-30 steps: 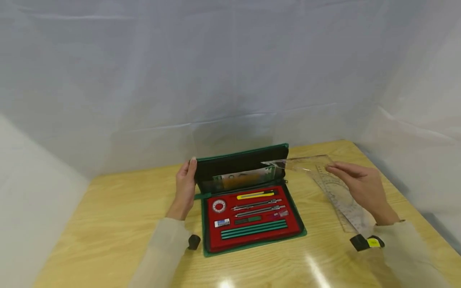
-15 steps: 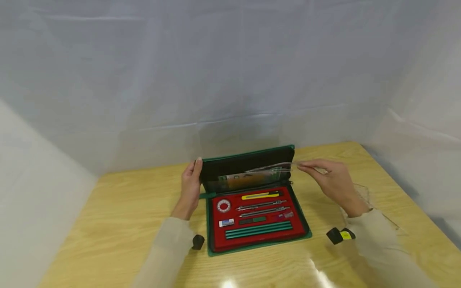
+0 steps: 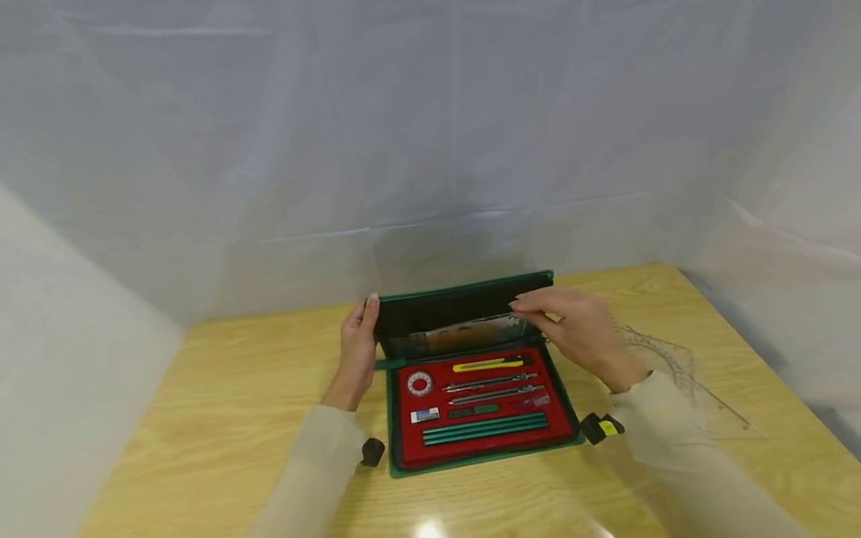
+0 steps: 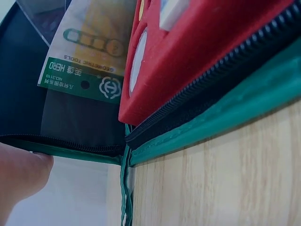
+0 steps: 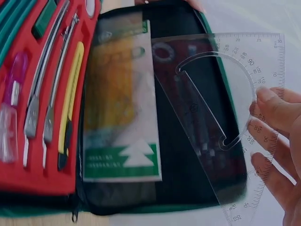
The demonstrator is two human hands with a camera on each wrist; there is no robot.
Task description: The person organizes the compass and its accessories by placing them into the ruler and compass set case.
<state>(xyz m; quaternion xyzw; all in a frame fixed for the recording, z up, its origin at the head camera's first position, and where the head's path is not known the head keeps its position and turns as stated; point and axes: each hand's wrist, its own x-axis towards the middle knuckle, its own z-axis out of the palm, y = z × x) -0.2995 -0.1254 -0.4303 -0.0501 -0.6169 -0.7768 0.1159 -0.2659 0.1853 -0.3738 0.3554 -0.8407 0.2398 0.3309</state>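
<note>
My left hand [image 3: 353,347] grips the left edge of the raised black lid [image 3: 457,300] of a green zip case, with its thumb [image 4: 23,172] against the rim in the left wrist view. A clear set square [image 5: 207,136] with a protractor cutout is pinched between thumb and fingers of my right hand [image 5: 277,122], in front of the lid's dark inside. In the head view this set square is nearly invisible beside my right hand [image 3: 578,332]. A printed "Geometric Tools" leaflet [image 5: 120,108] stands in the lid's see-through pocket.
The red tray [image 3: 471,453] holds a yellow cutter [image 3: 487,365], two compasses, an eraser [image 3: 424,415], a white ring-shaped piece [image 3: 420,384], green pencils [image 3: 486,429] and small pieces. Another clear set square [image 3: 729,418] lies on the wooden table, partly behind my right forearm.
My right hand has moved left with the set square, from the table's right side to the lid's opening. My left hand keeps its grip on the lid.
</note>
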